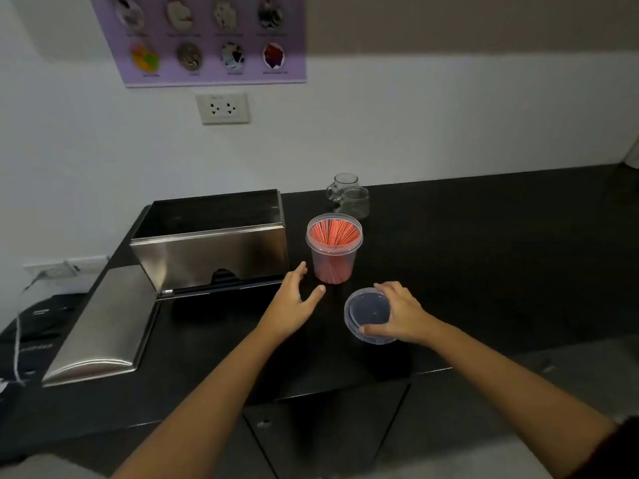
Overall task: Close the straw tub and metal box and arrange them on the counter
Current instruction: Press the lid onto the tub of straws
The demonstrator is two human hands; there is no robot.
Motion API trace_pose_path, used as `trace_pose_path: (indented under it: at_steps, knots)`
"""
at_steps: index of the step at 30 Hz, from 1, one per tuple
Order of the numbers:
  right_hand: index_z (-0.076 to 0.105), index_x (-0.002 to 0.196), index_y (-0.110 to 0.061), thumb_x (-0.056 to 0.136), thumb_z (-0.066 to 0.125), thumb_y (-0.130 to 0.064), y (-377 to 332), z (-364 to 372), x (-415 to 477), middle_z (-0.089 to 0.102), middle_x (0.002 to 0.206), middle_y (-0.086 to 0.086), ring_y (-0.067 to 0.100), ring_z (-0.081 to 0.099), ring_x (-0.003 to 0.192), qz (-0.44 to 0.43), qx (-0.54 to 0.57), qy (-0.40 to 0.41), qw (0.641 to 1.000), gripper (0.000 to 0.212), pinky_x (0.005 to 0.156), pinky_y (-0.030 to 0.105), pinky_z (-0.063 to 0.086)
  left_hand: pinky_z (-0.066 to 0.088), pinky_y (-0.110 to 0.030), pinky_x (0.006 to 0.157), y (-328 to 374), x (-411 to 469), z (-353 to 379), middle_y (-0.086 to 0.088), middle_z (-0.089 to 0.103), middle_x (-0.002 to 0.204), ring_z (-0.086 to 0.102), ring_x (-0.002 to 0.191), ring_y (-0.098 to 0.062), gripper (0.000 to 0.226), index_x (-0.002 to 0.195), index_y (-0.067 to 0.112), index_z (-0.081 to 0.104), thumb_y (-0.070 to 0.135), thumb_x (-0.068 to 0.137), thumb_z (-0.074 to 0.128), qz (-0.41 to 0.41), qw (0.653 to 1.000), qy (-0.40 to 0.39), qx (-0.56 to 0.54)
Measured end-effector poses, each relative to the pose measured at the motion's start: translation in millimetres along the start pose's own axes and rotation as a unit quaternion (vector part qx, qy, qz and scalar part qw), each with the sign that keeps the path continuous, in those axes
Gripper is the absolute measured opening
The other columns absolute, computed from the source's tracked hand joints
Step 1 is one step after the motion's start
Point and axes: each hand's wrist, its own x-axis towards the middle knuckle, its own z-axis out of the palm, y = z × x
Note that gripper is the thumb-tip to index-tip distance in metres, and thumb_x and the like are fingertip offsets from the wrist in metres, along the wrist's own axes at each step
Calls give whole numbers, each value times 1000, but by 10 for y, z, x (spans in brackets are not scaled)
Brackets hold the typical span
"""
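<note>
A clear plastic tub (334,250) full of red straws stands uncovered on the black counter (484,257). Its round clear lid (367,312) is gripped at the rim by my right hand (401,314), just above the counter and in front of the tub. My left hand (294,302) hovers with fingers spread, just left of the tub's base. The metal box (211,250) sits left of the tub, its top uncovered. The box's hinged metal lid (103,323) lies flat on the counter toward the front left.
Two small glass mugs (349,198) stand behind the tub near the wall. A dark device with a cable (38,326) sits at the far left. The counter's front edge (345,388) runs above cabinet doors. A wall socket (223,108) is above the box.
</note>
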Motion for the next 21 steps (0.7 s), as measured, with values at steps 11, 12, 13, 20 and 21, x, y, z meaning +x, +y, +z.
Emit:
trace_pose_path:
  at_steps: [11, 12, 13, 20, 21]
  knots:
    - [16, 144, -23, 56, 71, -64, 117, 165, 285, 1, 153, 2, 25, 8, 141, 10, -44, -45, 998, 112, 113, 42, 25, 23, -37, 113, -170, 333, 235, -3, 12, 158, 17, 144, -18, 89, 148, 21, 7, 38, 81, 64, -45, 998, -19, -51]
    - [16, 144, -24, 56, 71, -65, 128, 173, 303, 4, 153, 3, 25, 9, 140, 6, -51, -42, 998, 112, 113, 42, 24, 23, -36, 113, -173, 347, 263, -3, 12, 158, 18, 144, -18, 90, 148, 21, 7, 37, 81, 65, -45, 998, -16, -51]
    - [15, 144, -25, 56, 70, -66, 137, 171, 320, 7, 151, 3, 25, 11, 139, -1, -64, -41, 997, 111, 113, 42, 24, 24, -35, 112, -164, 358, 286, -3, 13, 158, 18, 143, -18, 90, 148, 20, 7, 37, 81, 65, -46, 998, -15, -50]
    - [18, 143, -26, 57, 73, -60, 202, 5, 480, 20, 141, 2, 20, 24, 129, -46, -72, -63, 994, 107, 106, 37, 32, 24, -34, 112, -147, 515, 361, -5, 17, 157, 21, 143, -19, 95, 148, 18, 8, 36, 78, 69, -67, 995, 3, -70]
    - [20, 142, -26, 56, 74, -59, 219, -13, 490, 21, 140, 1, 19, 24, 129, -45, -58, -59, 996, 107, 105, 36, 33, 24, -34, 112, -146, 521, 361, -5, 18, 157, 21, 143, -19, 96, 148, 18, 7, 35, 77, 70, -70, 995, 4, -78]
